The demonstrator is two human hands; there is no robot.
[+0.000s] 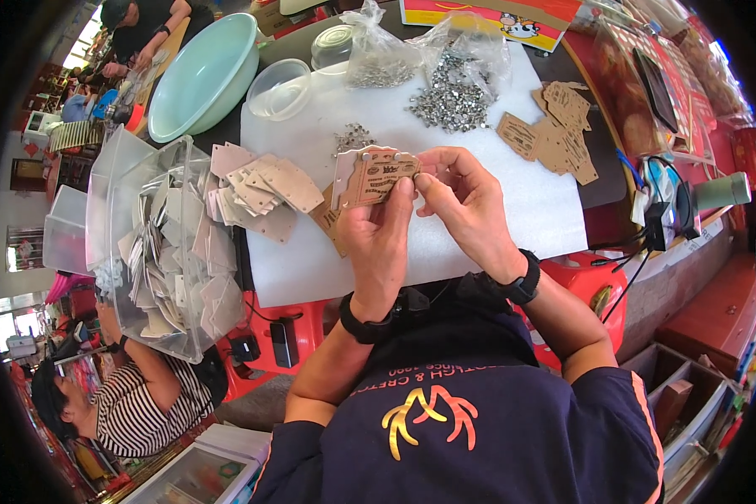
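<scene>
Cardboard tags [376, 178] beside metal rivets [449, 99]

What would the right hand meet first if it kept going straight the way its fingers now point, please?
The right hand points left, its fingertips already at the edge of the brown card tag that the left hand holds up. The tag comes first; past it, probably the pile of pale tags, though depth is unclear.

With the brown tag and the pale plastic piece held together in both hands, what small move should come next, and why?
Probably the right hand should press its fingertips down at the tag's corner. The left hand holds the brown card tag against the pale plastic piece, and the right fingertips already touch the tag's right edge, so they seem set for seating something small there, though none shows.
</scene>
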